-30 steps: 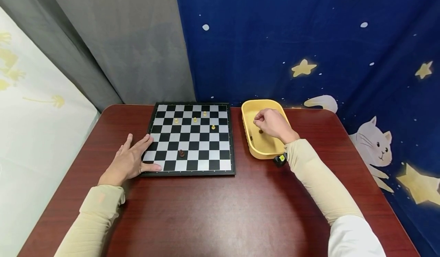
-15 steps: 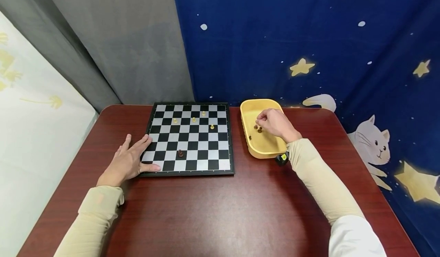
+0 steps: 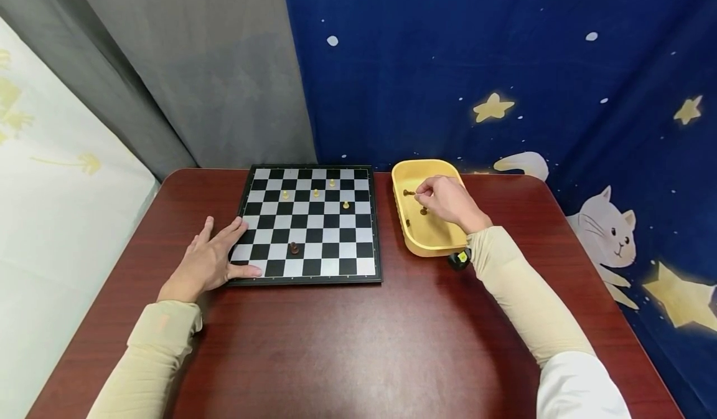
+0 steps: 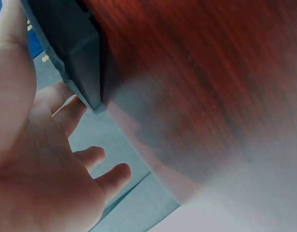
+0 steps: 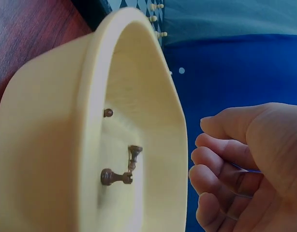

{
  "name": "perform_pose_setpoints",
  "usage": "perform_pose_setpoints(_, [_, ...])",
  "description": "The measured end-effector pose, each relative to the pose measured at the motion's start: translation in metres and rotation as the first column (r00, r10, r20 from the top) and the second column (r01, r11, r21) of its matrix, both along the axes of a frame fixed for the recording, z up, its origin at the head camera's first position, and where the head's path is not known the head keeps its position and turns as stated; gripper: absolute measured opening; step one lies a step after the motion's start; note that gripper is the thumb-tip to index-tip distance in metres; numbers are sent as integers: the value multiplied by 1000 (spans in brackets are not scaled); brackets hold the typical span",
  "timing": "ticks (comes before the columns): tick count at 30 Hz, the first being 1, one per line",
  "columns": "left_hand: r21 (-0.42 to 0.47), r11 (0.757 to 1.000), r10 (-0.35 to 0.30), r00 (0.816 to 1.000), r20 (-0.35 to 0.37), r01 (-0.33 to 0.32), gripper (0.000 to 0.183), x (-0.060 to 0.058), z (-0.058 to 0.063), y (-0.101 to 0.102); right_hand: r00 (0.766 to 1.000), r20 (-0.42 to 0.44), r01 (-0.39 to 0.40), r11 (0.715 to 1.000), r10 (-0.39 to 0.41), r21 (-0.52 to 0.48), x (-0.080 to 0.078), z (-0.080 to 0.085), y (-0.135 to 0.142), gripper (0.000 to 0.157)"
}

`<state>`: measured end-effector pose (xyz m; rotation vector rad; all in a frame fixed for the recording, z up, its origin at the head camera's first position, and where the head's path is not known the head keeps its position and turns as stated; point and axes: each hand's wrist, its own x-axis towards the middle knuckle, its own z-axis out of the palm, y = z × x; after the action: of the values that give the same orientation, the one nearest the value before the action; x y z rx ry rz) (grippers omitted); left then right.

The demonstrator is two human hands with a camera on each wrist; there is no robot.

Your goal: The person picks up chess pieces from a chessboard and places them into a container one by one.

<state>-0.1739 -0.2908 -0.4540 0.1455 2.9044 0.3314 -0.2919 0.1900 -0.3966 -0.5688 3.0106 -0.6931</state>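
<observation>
My left hand [image 3: 204, 266] is spread out at the left edge of the chessboard [image 3: 312, 221], its thumb along the near rim. On the board stand one dark chess piece [image 3: 294, 249] and several pale pawns [image 3: 345, 205]. My right hand [image 3: 448, 202] hovers over the yellow basket [image 3: 430, 252]. In the right wrist view its fingers [image 5: 209, 157] are loosely bent, with nothing visible between them and the thumb. Inside the basket are an upright dark rook [image 5: 117, 177], a dark piece lying on its side [image 5: 134, 154] and another dark piece [image 5: 108, 112] partly hidden by the rim.
Both the board and basket stand on a reddish-brown table [image 3: 358, 344], near its far edge. Behind hang a grey curtain [image 3: 224, 83] and a blue starry one [image 3: 420, 83]. A small black device [image 3: 459, 259] is under the right wrist, beside the basket's near corner.
Half a second ago a dark piece was just below my right fingertips; now one lies farther back and left in the basket. My right hand has barely shifted, my left hand stays put.
</observation>
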Motion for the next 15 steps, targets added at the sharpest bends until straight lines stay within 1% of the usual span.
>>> perform_pose_setpoints(5, [-6,1000,-2,1000,-8,2,127,1,-1,0,999,-33,-37,999,37,-8,3,-1,-7,23])
perform_pose_setpoints(11, [11,1000,0,1000,-1,0,125,2,0,0,997,-36,-69,998,68,-14,7,-6,-19,30])
perform_pose_setpoints(15, [18,1000,1,1000,-5,-1,123,1,0,0,997,-25,-73,997,72,-26,12,-7,-28,34])
